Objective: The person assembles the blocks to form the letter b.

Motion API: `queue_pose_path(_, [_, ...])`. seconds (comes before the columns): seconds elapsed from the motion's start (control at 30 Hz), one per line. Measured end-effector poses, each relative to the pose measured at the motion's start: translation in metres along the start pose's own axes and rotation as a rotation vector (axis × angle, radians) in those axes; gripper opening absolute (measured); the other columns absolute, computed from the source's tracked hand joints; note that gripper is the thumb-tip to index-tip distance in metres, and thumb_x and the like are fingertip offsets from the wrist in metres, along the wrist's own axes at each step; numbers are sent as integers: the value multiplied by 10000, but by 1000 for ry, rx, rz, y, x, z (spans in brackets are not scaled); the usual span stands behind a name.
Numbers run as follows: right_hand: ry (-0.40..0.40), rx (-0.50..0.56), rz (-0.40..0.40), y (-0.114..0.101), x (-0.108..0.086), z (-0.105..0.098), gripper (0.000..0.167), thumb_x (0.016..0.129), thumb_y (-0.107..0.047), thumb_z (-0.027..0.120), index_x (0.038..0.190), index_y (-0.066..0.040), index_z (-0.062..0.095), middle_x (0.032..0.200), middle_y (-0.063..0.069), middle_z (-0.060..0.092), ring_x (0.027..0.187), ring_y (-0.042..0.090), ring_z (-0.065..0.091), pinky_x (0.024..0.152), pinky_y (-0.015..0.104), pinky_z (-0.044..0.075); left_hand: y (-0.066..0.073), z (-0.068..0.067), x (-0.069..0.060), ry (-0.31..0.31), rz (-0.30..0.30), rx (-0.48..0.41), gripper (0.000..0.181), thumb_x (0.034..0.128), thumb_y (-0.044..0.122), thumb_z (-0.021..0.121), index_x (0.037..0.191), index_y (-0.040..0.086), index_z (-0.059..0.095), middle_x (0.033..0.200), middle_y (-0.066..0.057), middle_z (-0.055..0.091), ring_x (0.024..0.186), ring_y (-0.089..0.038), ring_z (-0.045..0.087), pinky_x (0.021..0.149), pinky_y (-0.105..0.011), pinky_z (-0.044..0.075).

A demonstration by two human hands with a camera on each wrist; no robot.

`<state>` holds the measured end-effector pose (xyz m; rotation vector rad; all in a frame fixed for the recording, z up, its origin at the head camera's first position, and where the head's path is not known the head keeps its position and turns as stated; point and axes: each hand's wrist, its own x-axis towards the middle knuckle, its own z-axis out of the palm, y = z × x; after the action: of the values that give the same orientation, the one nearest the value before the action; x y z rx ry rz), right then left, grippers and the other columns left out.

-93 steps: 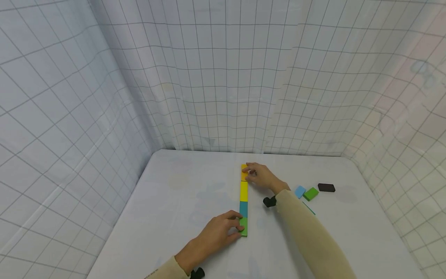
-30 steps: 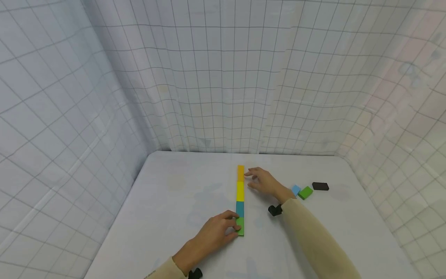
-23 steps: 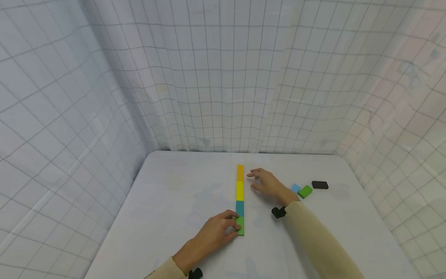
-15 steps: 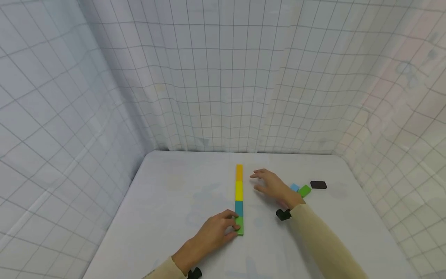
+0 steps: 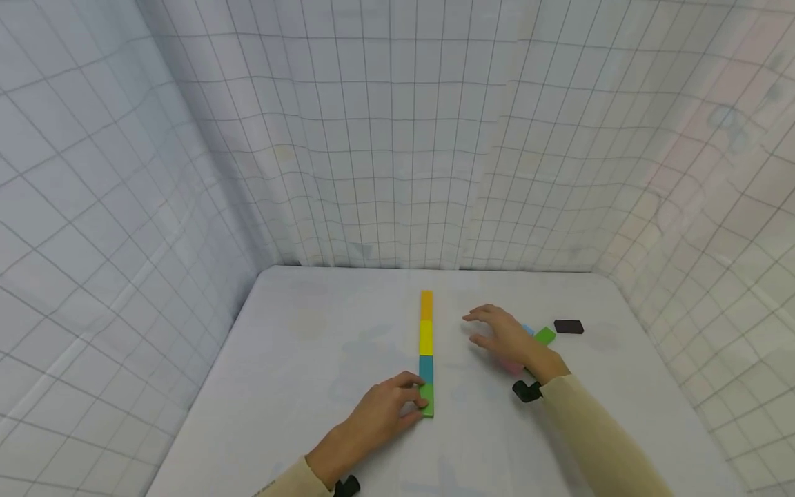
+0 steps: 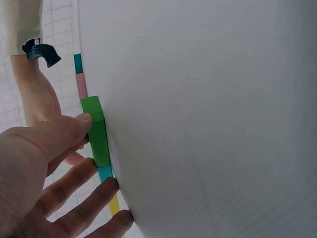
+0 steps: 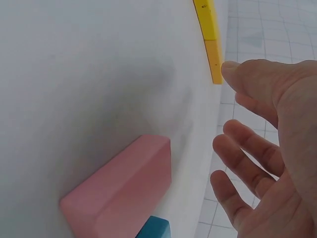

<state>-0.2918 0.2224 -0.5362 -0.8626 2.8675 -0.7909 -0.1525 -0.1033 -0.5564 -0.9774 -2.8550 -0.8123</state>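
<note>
Four-colour row of flat blocks runs away from me on the white table: a green block [image 5: 427, 402] nearest, then a teal block [image 5: 426, 370], a yellow block [image 5: 426, 338] and an orange block [image 5: 426, 306] farthest. My left hand [image 5: 380, 415] pinches the near green block; in the left wrist view the thumb lies at one end of this green block [image 6: 99, 134]. To the right of the row, my right hand [image 5: 506, 339] hovers with relaxed, spread fingers and nothing in them. A pink block [image 7: 124, 191] lies below it, partly hidden in the head view.
Beyond the right wrist lie a light blue block [image 5: 528, 329], a loose green block [image 5: 546, 336] and a black block [image 5: 568, 326]. A second teal block [image 7: 155, 228] sits beside the pink one. Grid-patterned white curtains [image 5: 397, 138] enclose the table [image 5: 298, 386].
My right hand has let go of the orange block and moved right, away from the row, toward the loose blocks. The left hand has stayed at the green block.
</note>
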Motion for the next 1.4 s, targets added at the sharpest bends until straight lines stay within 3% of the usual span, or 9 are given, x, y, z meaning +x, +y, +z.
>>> queue_pose_path(0.17, [56, 5, -20, 3, -14, -3, 432, 1082, -141, 840, 1490, -25, 756, 1504, 240, 694, 1390, 481, 678, 1187, 709, 569, 0, -1, 0, 0, -8, 6, 132, 990, 159, 956, 1118, 170, 929, 1418, -30, 786, 1240, -217, 818, 1023, -399, 708])
queue_pose_path(0.33, [93, 15, 18, 6, -31, -5, 437, 1081, -165, 853, 1496, -59, 767, 1461, 200, 695, 1233, 376, 718, 1034, 578, 640, -1, 0, 1, 2, -6, 2, 135, 993, 156, 952, 1125, 170, 928, 1427, -31, 784, 1253, -220, 816, 1025, -398, 707])
queue_pose_path(0.57, [110, -19, 90, 11, -51, -5, 479, 1062, -240, 887, 1508, -104, 777, 1343, 141, 712, 1041, 210, 669, 847, 308, 577, -1, 3, 2, 4, 5, -1, 137, 995, 154, 950, 1130, 168, 928, 1423, -28, 786, 1257, -224, 817, 1025, -391, 707])
queue_pose_path(0.67, [118, -50, 103, 13, -58, -5, 493, 1044, -268, 909, 1497, -116, 787, 1281, 122, 716, 941, 154, 608, 771, 254, 523, -1, 4, 1, 10, 7, 0, 135, 992, 150, 952, 1123, 167, 928, 1417, -31, 790, 1262, -234, 820, 1026, -395, 708])
queue_pose_path(0.9, [128, -106, 107, 15, -69, -6, 452, 1023, -265, 929, 1433, -111, 820, 1203, 77, 726, 903, 122, 544, 758, 280, 487, 0, 4, 1, 8, -4, -3, 136, 996, 153, 948, 1130, 169, 929, 1420, -32, 786, 1268, -236, 817, 1034, -400, 705])
queue_pose_path(1.17, [132, -157, 76, 16, -75, -7, 429, 979, -220, 961, 1375, -106, 840, 1174, 51, 765, 979, 166, 656, 869, 412, 602, 1, 2, -1, -1, -17, 2, 145, 999, 155, 946, 1141, 173, 929, 1429, -26, 781, 1279, -235, 814, 1037, -403, 705])
queue_pose_path(1.4, [95, -149, 73, 20, -73, -4, 409, 961, -197, 974, 1342, -114, 849, 1116, -14, 767, 975, 117, 626, 871, 364, 595, 2, 0, -1, 2, -21, -2, 145, 999, 147, 945, 1141, 169, 927, 1430, -24, 781, 1280, -237, 815, 1029, -395, 706])
